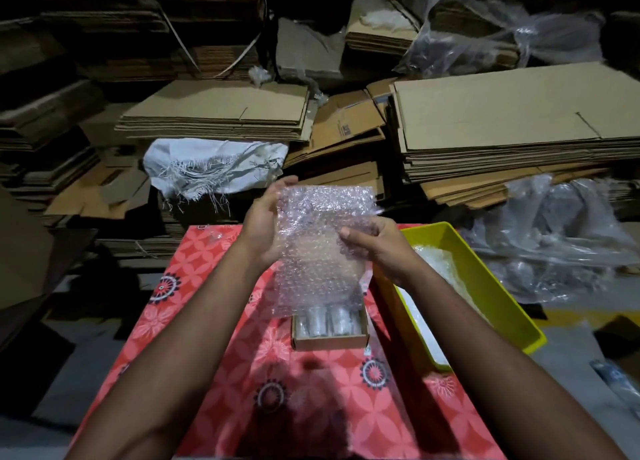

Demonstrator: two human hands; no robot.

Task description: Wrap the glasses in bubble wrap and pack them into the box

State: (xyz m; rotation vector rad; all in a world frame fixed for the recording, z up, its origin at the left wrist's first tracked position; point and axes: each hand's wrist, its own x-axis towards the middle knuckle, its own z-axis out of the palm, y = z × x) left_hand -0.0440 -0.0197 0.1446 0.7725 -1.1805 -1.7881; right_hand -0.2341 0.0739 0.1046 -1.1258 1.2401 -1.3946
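Note:
A clear sheet of bubble wrap (pixel 320 248) hangs upright in the air above the table. My left hand (pixel 266 222) holds its left edge, fingers behind the sheet and thumb near the top. My right hand (pixel 372 248) pinches its right edge. Below the sheet stands a small open cardboard box (pixel 330 341) on the red patterned tablecloth (pixel 207 321). Inside the box lie wrapped glasses (pixel 327 321), side by side; the hanging sheet hides the far part of the box.
A yellow-green plastic tub (pixel 512 307) with clear plastic pieces stands right of the box. Stacks of flattened cardboard (pixel 502 113) fill the background. A white frayed sack (pixel 211 166) lies behind the table. Crumpled plastic sheeting (pixel 554 237) lies at the right.

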